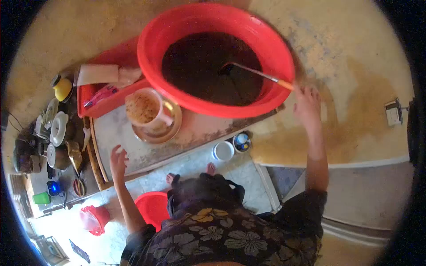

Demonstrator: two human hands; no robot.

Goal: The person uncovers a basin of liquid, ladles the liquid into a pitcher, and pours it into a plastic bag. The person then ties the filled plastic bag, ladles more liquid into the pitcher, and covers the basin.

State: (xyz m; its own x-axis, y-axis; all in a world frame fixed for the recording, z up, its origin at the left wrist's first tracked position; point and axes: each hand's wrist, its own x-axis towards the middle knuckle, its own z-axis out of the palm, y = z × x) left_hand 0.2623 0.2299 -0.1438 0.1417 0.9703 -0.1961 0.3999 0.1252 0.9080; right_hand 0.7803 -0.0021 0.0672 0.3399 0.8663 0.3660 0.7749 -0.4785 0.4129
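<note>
A big red basin point(270, 99) full of dark liquid point(195, 57) sits on the worktop. A ladle point(259, 74) with a metal shaft and orange handle end slants across it, its bowl dipping at the liquid's surface. At the basin's right rim, my right hand point(308, 104) has its fingers closed at the handle's end. My left hand point(118, 164) is held in the air by the worktop's front edge, fingers apart and holding nothing. Nearest to it is a white mug-like container point(165, 119) with brownish, frothy contents, standing on a round metal plate point(171, 133).
Left of the basin lies a red tray point(113, 104) with a white packet point(97, 74). Dishes and pots point(57, 128) crowd the far-left counter. White buckets point(223, 151) stand on the floor below, with a red tub point(153, 208) and red bucket point(94, 220) to the left.
</note>
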